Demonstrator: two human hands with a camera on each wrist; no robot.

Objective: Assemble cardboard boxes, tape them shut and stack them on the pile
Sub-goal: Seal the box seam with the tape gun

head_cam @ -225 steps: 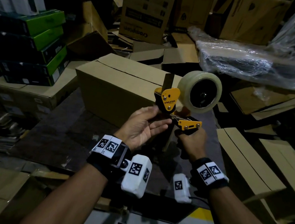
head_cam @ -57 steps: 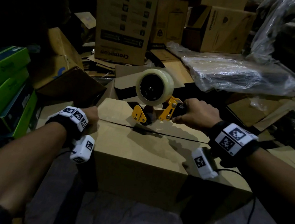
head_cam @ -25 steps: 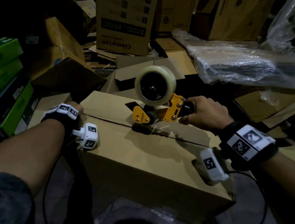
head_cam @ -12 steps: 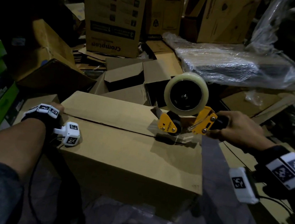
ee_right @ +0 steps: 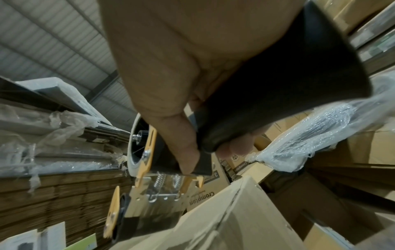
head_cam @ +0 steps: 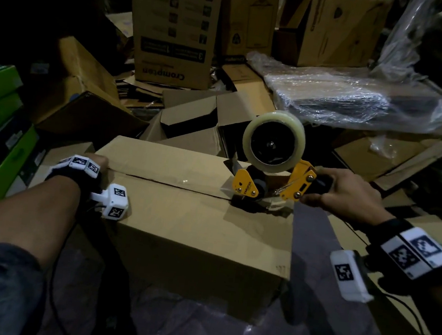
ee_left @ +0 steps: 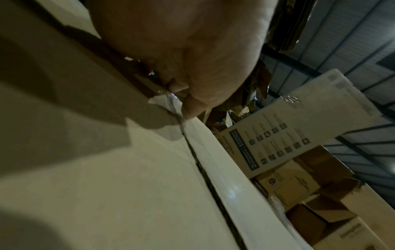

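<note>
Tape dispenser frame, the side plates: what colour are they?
Yellow-orange side plates on the tape dispenser, with a black handle; clearest in the head view.

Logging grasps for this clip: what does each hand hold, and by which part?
Right hand grips the tape dispenser by its black handle. Left hand presses the tape end at the box edge.

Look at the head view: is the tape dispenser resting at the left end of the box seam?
No, the tape dispenser sits near the right end of the cardboard box.
</note>
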